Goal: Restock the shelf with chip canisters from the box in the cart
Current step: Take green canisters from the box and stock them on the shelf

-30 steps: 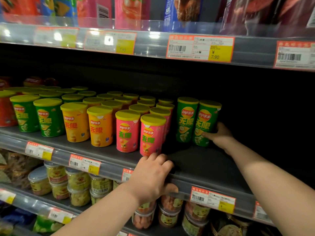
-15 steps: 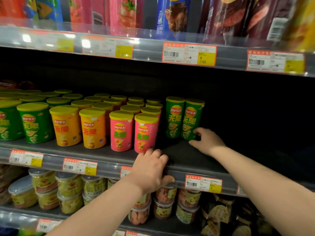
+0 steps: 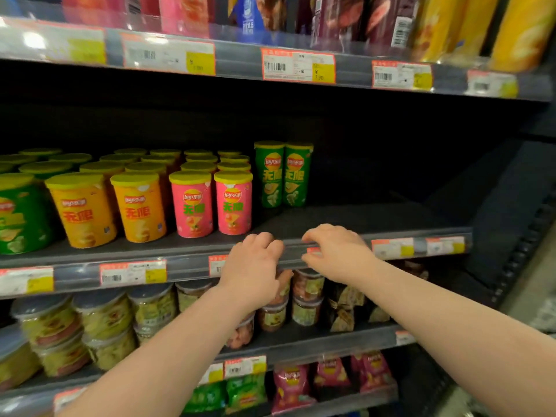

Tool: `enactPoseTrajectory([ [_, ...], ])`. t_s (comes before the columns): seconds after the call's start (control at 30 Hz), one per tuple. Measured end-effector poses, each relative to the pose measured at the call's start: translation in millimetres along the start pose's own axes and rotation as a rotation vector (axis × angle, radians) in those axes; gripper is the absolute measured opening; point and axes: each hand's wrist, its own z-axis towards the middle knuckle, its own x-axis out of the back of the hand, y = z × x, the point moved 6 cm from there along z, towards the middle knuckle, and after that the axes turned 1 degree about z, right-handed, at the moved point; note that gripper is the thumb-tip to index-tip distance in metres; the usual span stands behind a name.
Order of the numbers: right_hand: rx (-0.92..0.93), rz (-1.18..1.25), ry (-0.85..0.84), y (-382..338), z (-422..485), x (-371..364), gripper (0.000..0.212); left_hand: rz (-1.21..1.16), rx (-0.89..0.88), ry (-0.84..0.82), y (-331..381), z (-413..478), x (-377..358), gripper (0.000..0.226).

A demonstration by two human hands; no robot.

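Two tall green chip canisters [image 3: 282,176] stand side by side toward the back of the middle shelf [image 3: 376,215], at the right end of the rows. Pink canisters [image 3: 212,204], orange canisters [image 3: 109,210] and more green canisters [image 3: 18,215] fill the shelf to their left. My left hand [image 3: 255,266] grips the shelf's front rail, fingers on top and thumb underneath. Just above the rail to its right, my right hand [image 3: 337,254] holds nothing, its fingers loosely curled. The cart and the box are out of view.
Bare dark shelf surface stretches to the right of the green pair. Price tags [image 3: 132,272] line the rail. Clear snack tubs [image 3: 102,320] sit on the shelf below, chip bags [image 3: 291,383] lower still, and tall tubes and packets [image 3: 331,16] on the shelf above.
My right hand let go of the right green canister and drew back to the shelf's front edge. My left hand stayed on the rail. The view shifted right.
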Motion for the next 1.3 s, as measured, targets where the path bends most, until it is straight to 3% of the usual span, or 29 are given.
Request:
enactPoseTrajectory([
  [0.17,-0.012,0.018,0.029,-16,-44,-24,0.042,0.003,-0.045,-0.093,9,-34,-15,0.052],
  [0.37,0.013,-0.028,-0.071,-40,-75,-60,0.040,-0.005,0.007,-0.173,5,-82,-33,0.047],
  [0.9,0.388,0.005,-0.314,-99,-165,-119,0.048,0.012,0.423,-0.425,25,-240,-51,0.052],
  [1.3,0.663,0.068,-0.400,-181,-261,-151,0.046,0.055,0.768,-0.479,32,-391,-39,0.049],
])
